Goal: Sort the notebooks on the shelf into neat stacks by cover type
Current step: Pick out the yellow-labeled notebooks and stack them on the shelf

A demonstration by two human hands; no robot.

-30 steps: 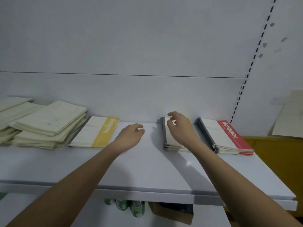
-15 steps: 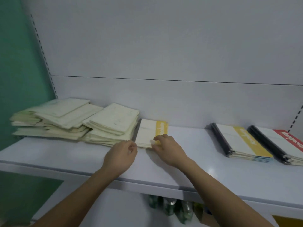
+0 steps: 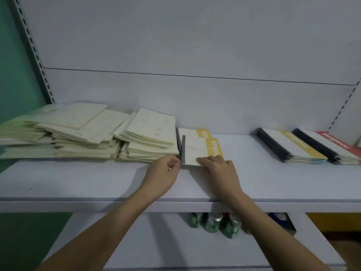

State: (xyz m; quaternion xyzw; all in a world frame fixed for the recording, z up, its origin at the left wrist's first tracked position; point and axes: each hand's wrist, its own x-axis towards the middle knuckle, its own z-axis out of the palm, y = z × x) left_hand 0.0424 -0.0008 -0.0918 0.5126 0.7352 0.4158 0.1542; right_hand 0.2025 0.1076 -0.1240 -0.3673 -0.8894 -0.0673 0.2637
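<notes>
yellow-banded notebook (image 3: pixel 197 148), long axis toward wall, seemingly pinched by left hand (image 3: pixel 163 174), right hand (image 3: pixel 219 173) flat atop

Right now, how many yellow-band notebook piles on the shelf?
2. One small pile at centre, under both hands, beside the cream piles; one neat stack right of it, next to the red-band stack. Notebooks per pile can't be counted.

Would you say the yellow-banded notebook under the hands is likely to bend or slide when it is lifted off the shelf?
The yellow-banded notebook looks thin and soft-covered, so it will probably flex if lifted by one edge. The shelf looks smooth, so it likely slides easily.
</notes>
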